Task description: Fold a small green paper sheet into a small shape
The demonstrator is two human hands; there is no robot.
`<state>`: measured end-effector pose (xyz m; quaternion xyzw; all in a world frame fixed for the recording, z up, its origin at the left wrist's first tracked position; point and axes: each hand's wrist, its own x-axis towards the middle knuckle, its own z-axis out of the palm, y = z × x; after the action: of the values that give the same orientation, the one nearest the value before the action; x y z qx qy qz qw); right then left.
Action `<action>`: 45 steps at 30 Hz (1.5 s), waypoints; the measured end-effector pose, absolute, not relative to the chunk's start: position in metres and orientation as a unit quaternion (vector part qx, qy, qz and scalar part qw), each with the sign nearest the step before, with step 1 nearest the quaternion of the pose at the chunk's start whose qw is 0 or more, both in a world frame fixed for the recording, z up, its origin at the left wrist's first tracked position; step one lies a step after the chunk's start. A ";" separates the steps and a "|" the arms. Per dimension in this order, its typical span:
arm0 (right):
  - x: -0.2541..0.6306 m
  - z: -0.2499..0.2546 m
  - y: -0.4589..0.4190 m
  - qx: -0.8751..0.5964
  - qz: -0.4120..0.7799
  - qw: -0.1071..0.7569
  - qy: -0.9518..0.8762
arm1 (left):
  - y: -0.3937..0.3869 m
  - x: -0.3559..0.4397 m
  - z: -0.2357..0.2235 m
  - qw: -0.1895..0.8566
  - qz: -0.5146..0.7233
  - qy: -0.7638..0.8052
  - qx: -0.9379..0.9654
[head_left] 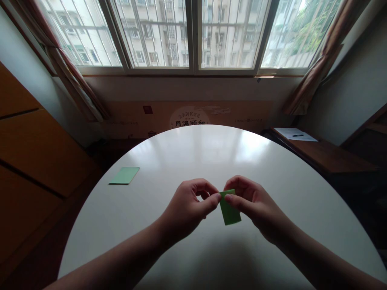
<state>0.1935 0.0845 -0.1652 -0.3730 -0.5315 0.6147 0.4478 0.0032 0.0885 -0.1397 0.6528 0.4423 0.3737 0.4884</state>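
Note:
A small green piece of paper (231, 211), narrow and apparently folded, is held up above the white table. My left hand (195, 201) pinches its upper left corner between thumb and forefinger. On the other side, my right hand (252, 199) grips the top part, its thumb lying across the front face and its fingers behind. The paper's lower end hangs free. Whatever lies behind it is hidden from me.
A stack of light green square paper (124, 176) lies on the left of the round white table (169, 153). At the right, a brown side table (332, 155) bears white sheets (284, 133) and a dark pen (298, 135). A barred window spans the far wall.

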 end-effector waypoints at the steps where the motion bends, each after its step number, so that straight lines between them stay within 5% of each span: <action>1: 0.193 -0.165 0.084 -0.374 0.612 0.445 -0.536 | 0.088 0.003 -0.139 0.477 0.374 0.443 0.660; 45: 0.201 -0.162 0.093 -0.385 0.641 0.426 -0.510 | 0.094 0.002 -0.138 0.488 0.406 0.441 0.634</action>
<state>0.2011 0.0925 -0.1621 -0.3846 -0.5102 0.6408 0.4257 0.0015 0.0936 -0.1385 0.6342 0.4414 0.4061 0.4879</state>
